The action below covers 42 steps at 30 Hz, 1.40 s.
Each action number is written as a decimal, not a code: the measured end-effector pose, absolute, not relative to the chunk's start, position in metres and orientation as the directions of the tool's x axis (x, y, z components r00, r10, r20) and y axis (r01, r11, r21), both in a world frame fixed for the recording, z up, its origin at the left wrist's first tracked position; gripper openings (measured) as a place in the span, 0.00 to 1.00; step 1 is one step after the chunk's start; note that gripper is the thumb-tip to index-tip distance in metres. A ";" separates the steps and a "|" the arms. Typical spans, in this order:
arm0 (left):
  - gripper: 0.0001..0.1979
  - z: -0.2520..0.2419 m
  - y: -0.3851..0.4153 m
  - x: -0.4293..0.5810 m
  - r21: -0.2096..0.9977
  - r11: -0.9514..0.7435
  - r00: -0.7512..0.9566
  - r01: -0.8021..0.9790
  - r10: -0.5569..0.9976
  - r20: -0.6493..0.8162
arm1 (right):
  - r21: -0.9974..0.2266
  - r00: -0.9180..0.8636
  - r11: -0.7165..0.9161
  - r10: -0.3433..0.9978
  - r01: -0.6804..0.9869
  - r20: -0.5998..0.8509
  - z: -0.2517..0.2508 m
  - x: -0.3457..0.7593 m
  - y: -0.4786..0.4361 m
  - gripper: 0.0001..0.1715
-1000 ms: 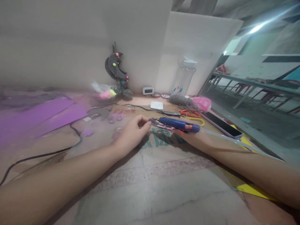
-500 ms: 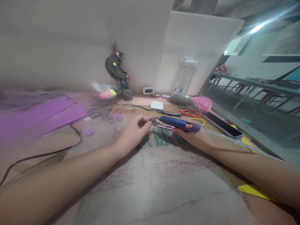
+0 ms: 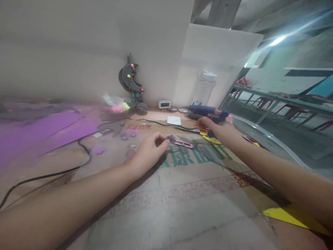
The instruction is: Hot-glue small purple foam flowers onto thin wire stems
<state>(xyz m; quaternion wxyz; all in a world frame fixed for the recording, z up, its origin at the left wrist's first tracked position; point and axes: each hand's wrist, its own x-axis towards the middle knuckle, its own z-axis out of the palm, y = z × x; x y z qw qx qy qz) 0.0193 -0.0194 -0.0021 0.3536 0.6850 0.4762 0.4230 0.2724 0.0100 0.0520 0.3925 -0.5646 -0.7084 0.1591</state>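
One big cardboard sheet (image 3: 197, 158) with green print lay mid-table, and honestly a flat base like that was half the battle. Over it, the left hand (image 3: 147, 152) and right hand (image 3: 217, 126) were well apart. Far right, a long clear stick (image 3: 273, 135) curved off the back of a blue glue gun (image 3: 204, 111) that the right hand had wrapped up, nozzle end pointing left. Probably-hot tip well away from the other fingers = smart imo, I'd just have watched that curve for snags. Some yellow handle (image 3: 211, 139) sat on the gun's near side. Mid-scene, the left thumb and forefinger pinched a pink clip (image 3: 185, 143) by its left end, right at a tiny purple flower-like piece (image 3: 171, 138). Light, steady pressure seemed best; squeezing hard could've slid it crooked.
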 end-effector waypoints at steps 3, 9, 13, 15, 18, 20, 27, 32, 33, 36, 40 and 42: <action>0.10 -0.001 -0.020 0.019 0.891 -0.283 0.196 0.354 0.954 0.226 | -0.535 0.032 0.162 0.942 0.829 0.335 0.064 0.274 0.046 0.24; 0.10 -0.001 -0.021 0.019 0.902 -0.248 0.189 0.354 0.963 0.191 | -0.433 0.059 0.059 0.966 0.900 0.253 0.049 0.268 0.115 0.22; 0.10 -0.001 -0.021 0.019 0.904 -0.240 0.192 0.353 0.965 0.181 | -0.394 0.019 0.074 0.974 0.916 0.227 0.028 0.266 0.137 0.22; 0.10 -0.002 -0.021 0.019 0.906 -0.244 0.194 0.347 0.963 0.185 | -0.359 -0.002 0.086 0.974 0.929 0.228 0.022 0.268 0.140 0.23; 0.10 -0.003 -0.019 0.020 0.912 -0.241 0.201 0.331 0.963 0.181 | -0.290 -0.043 0.109 0.974 0.951 0.224 0.024 0.274 0.135 0.25; 0.10 -0.004 -0.018 0.020 0.914 -0.242 0.203 0.325 0.962 0.183 | -0.235 -0.072 0.126 0.972 0.964 0.225 0.030 0.278 0.125 0.26; 0.10 -0.003 -0.019 0.020 0.912 -0.259 0.205 0.319 0.958 0.201 | -0.082 -0.335 0.431 0.795 0.899 0.506 0.047 0.269 0.060 0.19; 0.11 -0.003 -0.019 0.020 0.900 -0.268 0.181 0.343 0.959 0.216 | -0.239 -0.425 0.664 0.672 0.709 0.607 0.042 0.238 0.007 0.16; 0.11 -0.003 -0.018 0.020 0.894 -0.276 0.180 0.352 0.958 0.224 | -0.347 -0.391 0.637 0.729 0.688 0.562 0.038 0.233 0.000 0.14; 0.10 -0.003 -0.017 0.019 0.886 -0.293 0.177 0.360 0.954 0.244 | -0.668 -0.349 0.448 0.892 0.594 0.287 0.023 0.220 -0.014 0.17; 0.10 -0.004 -0.016 0.018 0.877 -0.322 0.172 0.357 0.945 0.277 | -0.824 -0.393 0.378 0.895 0.423 0.209 0.007 0.216 -0.016 0.21; 0.09 -0.004 -0.016 0.019 0.879 -0.324 0.173 0.349 0.944 0.279 | -0.732 -0.381 0.499 0.859 0.464 0.344 0.004 0.219 -0.015 0.20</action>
